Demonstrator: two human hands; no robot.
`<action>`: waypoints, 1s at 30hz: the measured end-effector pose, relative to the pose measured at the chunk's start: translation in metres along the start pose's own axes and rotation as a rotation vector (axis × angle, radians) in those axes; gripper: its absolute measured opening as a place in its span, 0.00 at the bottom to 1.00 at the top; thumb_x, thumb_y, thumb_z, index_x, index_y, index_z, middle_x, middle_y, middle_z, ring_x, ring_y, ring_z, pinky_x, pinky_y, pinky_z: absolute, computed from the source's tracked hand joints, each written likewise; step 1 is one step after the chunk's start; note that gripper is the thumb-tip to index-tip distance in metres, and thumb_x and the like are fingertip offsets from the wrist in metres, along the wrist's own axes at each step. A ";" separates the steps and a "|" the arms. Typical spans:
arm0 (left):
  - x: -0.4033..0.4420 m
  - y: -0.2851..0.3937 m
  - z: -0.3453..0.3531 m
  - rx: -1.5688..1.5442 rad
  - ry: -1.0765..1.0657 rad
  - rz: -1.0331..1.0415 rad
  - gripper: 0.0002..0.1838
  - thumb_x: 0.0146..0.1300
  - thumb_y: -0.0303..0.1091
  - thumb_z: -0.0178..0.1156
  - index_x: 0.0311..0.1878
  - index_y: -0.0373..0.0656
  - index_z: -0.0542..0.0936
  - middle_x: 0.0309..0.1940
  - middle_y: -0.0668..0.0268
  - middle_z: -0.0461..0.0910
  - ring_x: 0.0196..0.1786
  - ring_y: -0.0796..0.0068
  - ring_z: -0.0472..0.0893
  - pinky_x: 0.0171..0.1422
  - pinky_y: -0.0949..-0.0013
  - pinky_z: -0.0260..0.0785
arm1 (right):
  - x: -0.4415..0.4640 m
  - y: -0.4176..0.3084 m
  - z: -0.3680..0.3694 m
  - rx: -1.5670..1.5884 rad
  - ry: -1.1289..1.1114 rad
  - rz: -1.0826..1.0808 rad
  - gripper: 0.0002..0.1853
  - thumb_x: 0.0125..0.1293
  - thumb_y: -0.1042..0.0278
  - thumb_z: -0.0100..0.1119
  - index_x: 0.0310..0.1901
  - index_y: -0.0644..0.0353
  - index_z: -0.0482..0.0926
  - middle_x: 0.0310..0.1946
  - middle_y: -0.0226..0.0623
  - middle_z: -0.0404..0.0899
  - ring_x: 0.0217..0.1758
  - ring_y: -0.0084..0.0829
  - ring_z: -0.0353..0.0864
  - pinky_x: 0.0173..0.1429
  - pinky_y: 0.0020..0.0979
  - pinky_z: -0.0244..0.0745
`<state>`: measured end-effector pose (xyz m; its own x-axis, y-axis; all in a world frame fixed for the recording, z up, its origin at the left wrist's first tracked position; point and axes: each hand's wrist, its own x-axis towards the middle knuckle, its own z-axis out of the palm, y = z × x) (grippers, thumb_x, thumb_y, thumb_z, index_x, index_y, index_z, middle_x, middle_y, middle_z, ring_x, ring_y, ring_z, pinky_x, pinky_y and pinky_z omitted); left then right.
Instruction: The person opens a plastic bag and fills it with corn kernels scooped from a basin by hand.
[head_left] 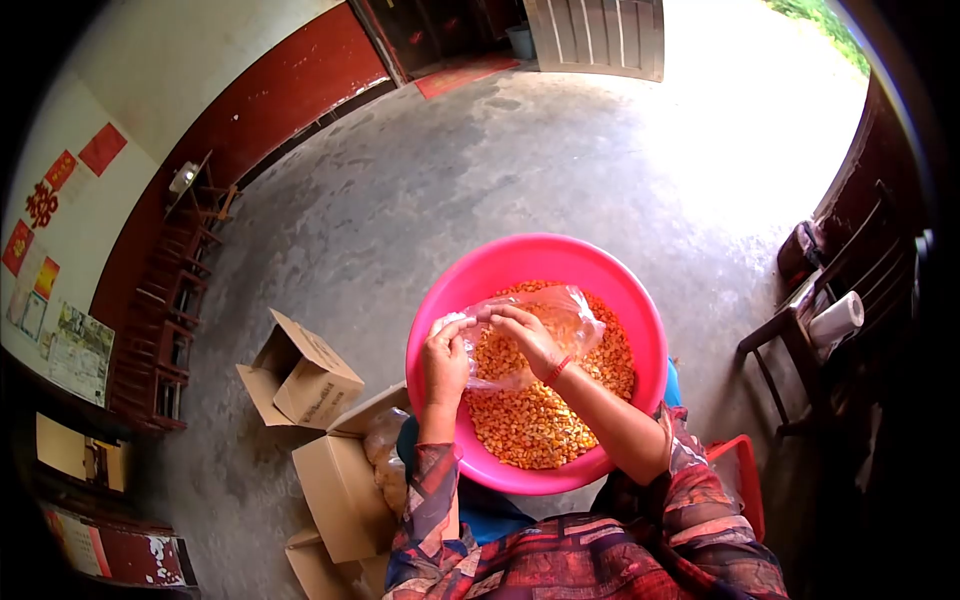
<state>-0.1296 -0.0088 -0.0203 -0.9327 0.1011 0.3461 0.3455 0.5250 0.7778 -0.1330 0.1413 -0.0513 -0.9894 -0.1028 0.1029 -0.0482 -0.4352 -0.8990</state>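
A large pink basin (640, 300) holds loose orange and yellow corn kernels (540, 425). Over the kernels is a clear plastic bag (565, 310), gathered between both hands. My left hand (447, 355) pinches the bag's edge at the basin's left side. Fingers of my right hand (525, 335), with a red cord at the wrist, grip the bag beside it, and the fingertips of the two hands nearly meet. Whether the bag has anything inside is hard to tell.
Open cardboard boxes (345, 495) stand at the lower left, one with a filled plastic bag (387, 460). A wooden chair (800, 325) bearing a white roll (837, 318) is at right. Behind my right arm is a red container (745, 480). Stools (165, 340) line the left wall.
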 end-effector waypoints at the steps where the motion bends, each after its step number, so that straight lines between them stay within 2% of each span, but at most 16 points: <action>1: 0.000 0.000 0.000 0.001 -0.001 -0.001 0.15 0.58 0.17 0.44 0.41 0.35 0.81 0.42 0.55 0.78 0.47 0.63 0.78 0.52 0.68 0.69 | -0.002 0.000 0.001 -0.119 -0.002 -0.057 0.12 0.65 0.62 0.52 0.37 0.63 0.78 0.36 0.34 0.78 0.39 0.24 0.75 0.44 0.27 0.71; 2: -0.001 0.001 0.000 0.038 0.024 0.014 0.15 0.58 0.17 0.44 0.42 0.35 0.81 0.42 0.55 0.78 0.47 0.63 0.78 0.52 0.68 0.69 | -0.003 -0.001 0.002 -0.239 -0.004 -0.115 0.13 0.65 0.62 0.52 0.35 0.64 0.78 0.38 0.35 0.78 0.41 0.24 0.75 0.45 0.28 0.71; 3: -0.001 0.002 0.000 0.074 0.048 0.031 0.15 0.58 0.18 0.44 0.43 0.35 0.80 0.42 0.55 0.78 0.46 0.62 0.79 0.51 0.68 0.70 | -0.001 -0.003 0.001 -0.610 0.038 -0.429 0.12 0.64 0.63 0.53 0.31 0.64 0.78 0.33 0.33 0.78 0.35 0.20 0.75 0.38 0.26 0.71; 4: 0.000 0.002 0.001 0.072 0.045 0.033 0.15 0.58 0.18 0.44 0.43 0.35 0.80 0.42 0.55 0.78 0.46 0.62 0.79 0.51 0.68 0.70 | -0.003 -0.005 0.000 -0.612 0.042 -0.430 0.12 0.64 0.63 0.53 0.31 0.64 0.78 0.33 0.33 0.78 0.35 0.20 0.75 0.38 0.26 0.71; 6: 0.000 0.003 0.001 0.084 0.115 -0.005 0.16 0.59 0.19 0.45 0.45 0.35 0.79 0.42 0.55 0.79 0.46 0.62 0.79 0.51 0.68 0.69 | -0.011 -0.013 0.003 -0.305 -0.221 -0.052 0.12 0.64 0.66 0.54 0.27 0.65 0.74 0.25 0.26 0.71 0.31 0.15 0.69 0.34 0.22 0.67; 7: 0.000 0.002 0.001 0.101 0.147 0.040 0.17 0.58 0.19 0.44 0.46 0.37 0.79 0.40 0.51 0.78 0.44 0.53 0.78 0.49 0.62 0.71 | -0.018 -0.017 0.010 -0.259 -0.298 0.014 0.13 0.63 0.66 0.55 0.25 0.65 0.72 0.19 0.23 0.67 0.26 0.14 0.68 0.27 0.22 0.65; 8: 0.000 0.001 0.001 0.100 0.146 0.041 0.17 0.58 0.19 0.44 0.46 0.37 0.79 0.40 0.51 0.78 0.44 0.53 0.78 0.49 0.62 0.71 | -0.022 -0.026 0.013 -0.276 -0.487 0.090 0.11 0.61 0.69 0.54 0.24 0.65 0.73 0.17 0.23 0.68 0.24 0.15 0.69 0.26 0.26 0.64; 10: 0.001 0.002 0.001 0.090 0.144 0.035 0.17 0.58 0.19 0.44 0.46 0.36 0.79 0.40 0.51 0.78 0.44 0.54 0.78 0.49 0.62 0.71 | -0.028 -0.014 0.021 -0.337 -0.782 0.032 0.08 0.57 0.71 0.53 0.23 0.65 0.74 0.16 0.30 0.71 0.22 0.20 0.70 0.26 0.30 0.64; 12: -0.001 0.006 0.000 0.073 0.126 0.002 0.16 0.58 0.20 0.45 0.46 0.36 0.79 0.41 0.51 0.78 0.45 0.53 0.78 0.50 0.63 0.71 | -0.034 -0.008 0.029 -0.613 -1.049 -0.015 0.06 0.52 0.72 0.54 0.25 0.65 0.76 0.18 0.39 0.74 0.21 0.26 0.72 0.28 0.32 0.67; 13: -0.001 0.009 0.000 0.077 0.118 0.008 0.16 0.57 0.19 0.46 0.46 0.35 0.79 0.41 0.51 0.78 0.45 0.53 0.78 0.50 0.63 0.71 | -0.040 0.001 0.033 -0.644 -1.071 -0.081 0.06 0.50 0.71 0.54 0.27 0.64 0.77 0.18 0.45 0.75 0.22 0.32 0.74 0.31 0.32 0.70; 14: 0.000 0.010 -0.001 0.082 0.111 0.014 0.15 0.56 0.19 0.48 0.46 0.35 0.79 0.41 0.51 0.78 0.45 0.53 0.78 0.51 0.63 0.71 | -0.049 0.007 0.035 -0.660 -1.029 -0.033 0.07 0.49 0.71 0.55 0.28 0.63 0.78 0.23 0.45 0.77 0.29 0.38 0.78 0.38 0.35 0.73; 16: -0.001 0.008 0.000 0.088 0.110 0.010 0.15 0.56 0.20 0.49 0.46 0.35 0.79 0.41 0.51 0.78 0.45 0.54 0.78 0.51 0.63 0.71 | -0.052 0.040 0.039 -0.961 -0.907 -0.371 0.11 0.47 0.71 0.56 0.34 0.63 0.78 0.34 0.48 0.78 0.38 0.45 0.78 0.46 0.40 0.73; 17: -0.001 0.007 0.001 0.095 0.109 0.006 0.15 0.55 0.20 0.50 0.46 0.34 0.79 0.41 0.51 0.78 0.46 0.54 0.78 0.51 0.64 0.71 | -0.052 0.048 0.038 -0.961 -0.906 -0.369 0.11 0.47 0.71 0.56 0.34 0.63 0.78 0.34 0.48 0.78 0.38 0.45 0.78 0.46 0.40 0.73; 19: -0.001 0.007 0.000 0.116 0.097 0.006 0.15 0.55 0.20 0.51 0.46 0.34 0.79 0.41 0.51 0.78 0.46 0.54 0.78 0.51 0.63 0.71 | -0.055 0.045 0.040 -1.038 -0.681 -0.471 0.16 0.49 0.70 0.53 0.42 0.66 0.75 0.45 0.51 0.74 0.45 0.47 0.76 0.51 0.41 0.71; 25: -0.001 0.007 0.001 0.118 0.076 -0.001 0.15 0.54 0.21 0.52 0.46 0.35 0.79 0.42 0.51 0.78 0.47 0.54 0.78 0.53 0.62 0.70 | -0.068 0.069 0.045 -1.299 -0.519 -0.568 0.12 0.58 0.68 0.44 0.37 0.66 0.73 0.36 0.46 0.76 0.44 0.43 0.76 0.51 0.37 0.70; 30: -0.001 0.005 0.001 0.166 0.057 0.010 0.15 0.54 0.21 0.53 0.46 0.34 0.79 0.43 0.51 0.78 0.48 0.54 0.77 0.55 0.62 0.69 | -0.076 0.063 0.048 -1.394 -0.626 -0.469 0.10 0.57 0.67 0.46 0.35 0.65 0.73 0.33 0.46 0.77 0.42 0.42 0.76 0.50 0.36 0.69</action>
<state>-0.1272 -0.0050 -0.0170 -0.9203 0.0616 0.3863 0.3287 0.6573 0.6782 -0.0544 0.0785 -0.0955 -0.6590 -0.6877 0.3046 -0.7470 0.5513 -0.3715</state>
